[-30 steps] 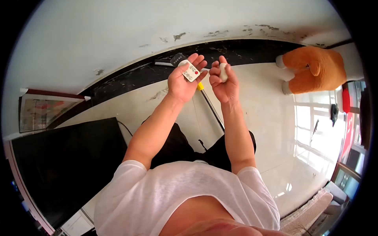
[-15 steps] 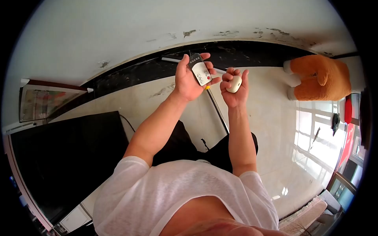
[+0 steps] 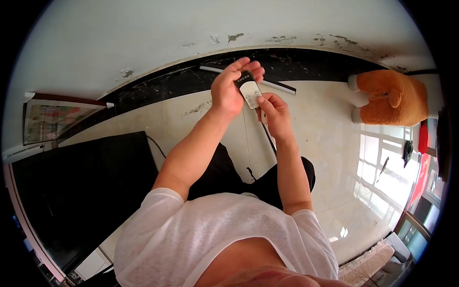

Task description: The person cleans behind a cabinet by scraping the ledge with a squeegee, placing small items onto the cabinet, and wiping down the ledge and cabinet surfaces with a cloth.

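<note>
A small remote control [image 3: 251, 94], black at the top and white below with buttons, lies face up between my two hands. My left hand [image 3: 227, 93] holds it at its upper end, with the thumb along its edge and several fingertips showing beyond it. My right hand [image 3: 276, 112] grips the lower corner, thumb on the face by the buttons. The fingers of that hand curl underneath and are mostly hidden. I cannot make out whether the small white rounded case seen earlier is still in the right palm.
A long-handled floor tool with a wide bar [image 3: 282, 87] lies near the dark skirting, its pole running toward my legs. A large black screen [image 3: 81, 196] is at left, beside a framed picture [image 3: 64, 119]. An orange plush object [image 3: 394, 98] is at right.
My right hand has moved left and turned over, and its thumb now presses on the remote control. The white case it held has gone out of sight. The left hand keeps the remote.
</note>
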Tool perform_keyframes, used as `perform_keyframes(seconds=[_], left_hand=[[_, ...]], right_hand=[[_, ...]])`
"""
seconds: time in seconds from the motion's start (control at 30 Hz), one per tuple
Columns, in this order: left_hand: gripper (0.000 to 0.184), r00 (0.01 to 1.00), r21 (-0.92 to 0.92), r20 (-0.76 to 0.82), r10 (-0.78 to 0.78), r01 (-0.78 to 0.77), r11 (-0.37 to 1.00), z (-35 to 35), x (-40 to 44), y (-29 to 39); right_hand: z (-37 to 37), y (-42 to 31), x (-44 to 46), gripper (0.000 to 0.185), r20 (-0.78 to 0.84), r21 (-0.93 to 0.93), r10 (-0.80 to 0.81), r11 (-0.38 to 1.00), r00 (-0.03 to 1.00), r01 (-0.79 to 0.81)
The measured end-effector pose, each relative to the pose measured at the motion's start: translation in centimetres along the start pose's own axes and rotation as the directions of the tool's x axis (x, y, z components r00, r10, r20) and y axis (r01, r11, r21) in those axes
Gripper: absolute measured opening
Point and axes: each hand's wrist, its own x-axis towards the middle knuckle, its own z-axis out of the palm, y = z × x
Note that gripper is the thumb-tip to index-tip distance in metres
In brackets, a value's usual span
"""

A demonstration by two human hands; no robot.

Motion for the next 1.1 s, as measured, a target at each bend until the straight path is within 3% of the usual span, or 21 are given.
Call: perform_keyframes(seconds=[0.07,0.13,0.2,0.23,0.27,0.37,0.43,0.47,0.53,0.6,0.67,0.73,0.8,0.83,0.87,0.9,0.93,1.0,1.03,1.1], left_hand=[[0.034,0.986,-0.073,-0.043,0.162,-0.164,0.984,0.6,0.2,0.5],[0.04,0.989,-0.137,-0.031,0.144,-0.147,0.98,0.2,0.0,1.1],[0.049,0.974,-0.205,0.189,-0.128,0.166,0.965,-0.1,-0.4,1.0],[0.052,0.943,-0.083,0.281,-0.178,0.209,0.974,0.5,-0.7,0.4],[0.052,0.936,0.048,0.222,-0.274,0.271,0.961,1.0,-1.3,0.2],[0.051,0.944,0.117,0.198,-0.263,0.244,0.963,1.0,-1.1,0.2],[0.051,0.939,0.063,0.337,-0.071,0.053,0.997,0.3,-0.7,0.9],[0.051,0.939,0.061,0.337,-0.072,0.054,0.997,0.1,-0.6,1.3],[0.052,0.981,-0.374,0.184,0.064,0.01,0.927,1.0,-0.5,2.5],[0.057,0.98,-0.344,0.194,0.052,0.019,0.939,0.1,-0.2,1.9],[0.063,0.924,-0.201,0.313,-0.219,0.29,0.936,0.6,-1.0,1.1],[0.067,0.905,-0.12,0.391,-0.164,0.227,0.966,0.9,-1.2,1.4],[0.065,0.965,-0.34,0.262,0.031,0.062,0.938,0.8,-0.9,2.1],[0.064,0.977,-0.292,0.206,0.054,0.009,0.956,0.4,-0.7,2.1],[0.064,0.977,-0.294,0.205,0.053,0.01,0.956,0.3,-0.9,1.8],[0.065,0.979,-0.275,0.202,-0.018,0.075,0.958,0.3,-1.1,1.3],[0.065,0.977,-0.256,0.195,-0.09,0.139,0.957,0.5,-1.3,0.8],[0.069,0.964,-0.229,0.244,-0.106,0.164,0.96,1.6,-1.9,0.3],[0.07,0.952,-0.265,0.296,-0.08,0.163,0.95,1.7,-1.9,0.5],[0.071,0.938,-0.305,0.342,-0.054,0.165,0.938,1.8,-2.0,1.1]], right_hand=[[-0.5,-0.2,0.3,0.014,-0.051,0.053,-0.032,0.998,0.998,0.035],[-0.6,-0.6,0.2,0.014,-0.104,0.104,-0.062,0.992,0.993,0.073],[-0.6,-1.3,-0.3,0.014,-0.073,0.296,-0.009,0.955,0.997,0.03],[-0.9,-1.0,-0.1,0.013,-0.025,0.24,-0.009,0.971,1.0,0.015],[-0.9,-1.0,-0.1,0.013,-0.027,0.24,-0.009,0.971,1.0,0.015],[-1.1,-0.8,0.1,0.013,-0.081,0.132,-0.033,0.99,0.996,0.044],[-1.7,-0.5,0.2,0.013,-0.142,-0.024,-0.097,0.995,0.985,0.094],[-1.9,-0.5,0.1,0.013,-0.143,-0.027,-0.096,0.995,0.985,0.093],[-2.1,-0.9,-0.1,0.013,-0.163,0.149,-0.027,0.988,0.986,0.052],[-1.5,-1.3,-0.5,0.013,-0.077,0.213,-0.017,0.976,0.997,0.033],[-1.0,-1.2,-0.5,0.014,0.012,0.279,-0.01,0.96,1.0,0.006],[-1.1,-0.7,0.1,0.014,-0.069,0.061,-0.047,0.997,0.996,0.052],[-1.3,-0.6,0.2,0.012,-0.138,0.075,-0.092,0.992,0.986,0.103],[-1.1,-1.1,-0.3,0.011,-0.195,0.014,-0.169,0.985,0.966,0.175],[-0.9,-1.4,-0.5,0.011,-0.244,-0.051,-0.251,0.968,0.937,0.246],[-0.4,-1.7,-0.5,0.015,-0.245,-0.368,-0.461,0.858,0.853,0.358],[0.0,-2.1,-0.6,0.015,-0.243,-0.368,-0.459,0.859,0.855,0.356],[1.4,-3.7,-1.2,0.026,0.171,-0.676,-0.734,0.398,0.658,0.62],[2.0,-4.1,-1.7,0.035,0.195,-0.677,-0.681,0.427,0.705,0.6],[2.2,-4.3,-2.0,0.037,0.215,-0.642,-0.701,0.423,0.68,0.639]])
